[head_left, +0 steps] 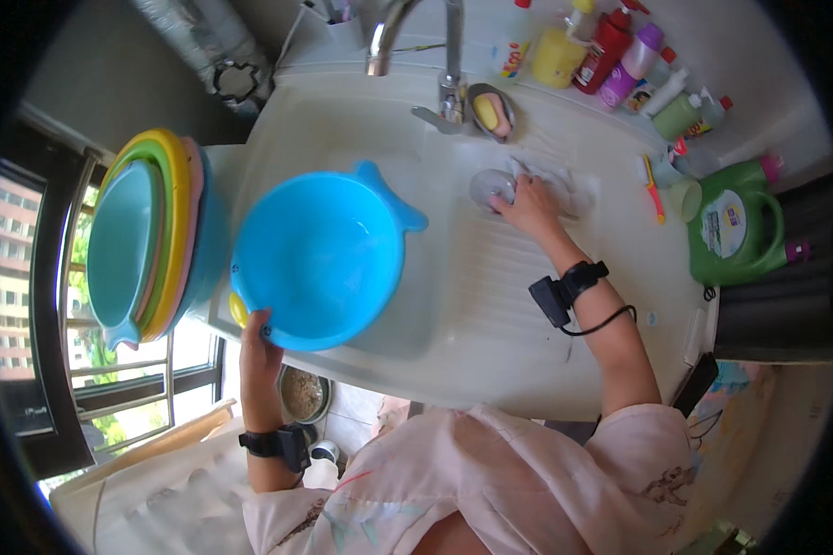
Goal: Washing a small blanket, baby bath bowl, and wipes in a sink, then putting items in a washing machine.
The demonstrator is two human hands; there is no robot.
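In the head view, the left hand (257,344) holds the near rim of a blue plastic basin (319,259), its grip closed on the edge. The basin sits tilted over the white sink (343,120), its open side turned toward the person, and it looks empty; I see no water or foam inside. The right hand (527,205) is reaching forward onto the ribbed drainboard (490,277), where its fingers press on a clear crumpled plastic bag (572,190), just beside a small round transparent lid or cup (490,185). Whether this grip is really closed on the bag or only resting on it, I cannot tell.

At the left edge of the sink a stack of basins (148,240), teal, green, yellow and pink, stands on its side. Behind the tap (407,37) are a soap dish (492,113) and several bottles (611,51); a green detergent jug (735,222) stands at the right.

My judgement: one basin is in hand and the others are set aside, so the work looks partly done, but no water is running now.
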